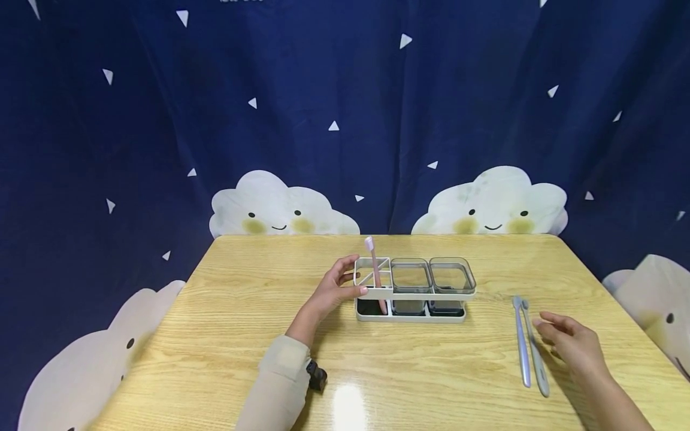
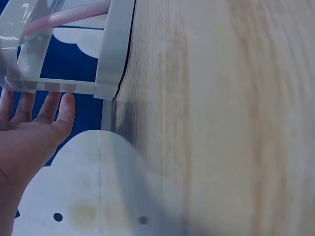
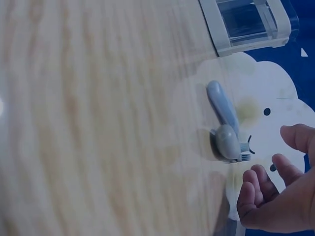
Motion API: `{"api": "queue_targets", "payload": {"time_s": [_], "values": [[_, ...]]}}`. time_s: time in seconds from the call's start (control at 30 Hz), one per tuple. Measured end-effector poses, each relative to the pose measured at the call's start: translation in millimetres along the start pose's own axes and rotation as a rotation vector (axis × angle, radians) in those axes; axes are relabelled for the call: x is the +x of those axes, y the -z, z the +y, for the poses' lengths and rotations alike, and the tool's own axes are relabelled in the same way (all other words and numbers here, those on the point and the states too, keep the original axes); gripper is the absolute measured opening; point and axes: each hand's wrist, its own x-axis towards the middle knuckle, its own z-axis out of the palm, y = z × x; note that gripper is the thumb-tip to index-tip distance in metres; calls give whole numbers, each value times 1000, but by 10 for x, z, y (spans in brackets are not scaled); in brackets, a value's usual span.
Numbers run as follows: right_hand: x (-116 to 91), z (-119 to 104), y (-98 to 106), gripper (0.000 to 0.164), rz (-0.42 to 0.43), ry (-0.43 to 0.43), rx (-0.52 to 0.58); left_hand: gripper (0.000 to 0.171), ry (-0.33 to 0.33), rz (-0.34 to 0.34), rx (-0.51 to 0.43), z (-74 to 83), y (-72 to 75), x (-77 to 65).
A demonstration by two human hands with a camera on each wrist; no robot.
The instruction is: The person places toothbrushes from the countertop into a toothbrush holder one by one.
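A white toothbrush holder (image 1: 415, 295) with two clear cups (image 1: 411, 276) stands on the table. In its divided left section leans a pink toothbrush (image 1: 375, 269), head up. My left hand (image 1: 333, 287) holds the holder's left end, thumb at the front and fingers at the side; fingertips touch that end in the left wrist view. To the right lie a lavender-blue toothbrush (image 1: 521, 347) and a grey toothbrush (image 1: 535, 353), side by side, heads pointing away. Just right of them hovers my right hand (image 1: 574, 344), fingers loosely bent, holding nothing. The right wrist view shows it apart from both brushes.
The light wooden table (image 1: 242, 299) extends around the holder. Behind it hangs a dark blue curtain (image 1: 345, 120) with white triangles and smiling clouds. A small black device (image 1: 317, 376) sits at my left wrist.
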Motion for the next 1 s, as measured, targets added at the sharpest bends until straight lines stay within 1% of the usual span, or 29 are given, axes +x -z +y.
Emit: {"api": "queue_targets", "payload": {"time_s": [0.13, 0.27, 0.47, 0.7, 0.77, 0.9, 1.0], "values": [[6, 11, -26, 69, 8, 3, -39, 71, 1, -6, 9, -11, 5, 2], [13, 10, -50, 66, 19, -8, -83, 70, -13, -8, 11, -16, 8, 1], [14, 21, -57, 61, 41, -3, -117, 70, -24, -6, 7, -16, -2, -2], [37, 24, -34, 63, 1, -24, -163, 72, 4, -32, -7, 1, 3, 2], [55, 15, -22, 63, -16, -23, -179, 73, 12, -40, -8, 21, 3, -1], [75, -10, -14, 60, -30, -25, -198, 73, 16, -51, 3, 174, -33, -62], [81, -11, -27, 56, -36, -35, -187, 72, 8, -51, 9, 270, -58, -106]]}}
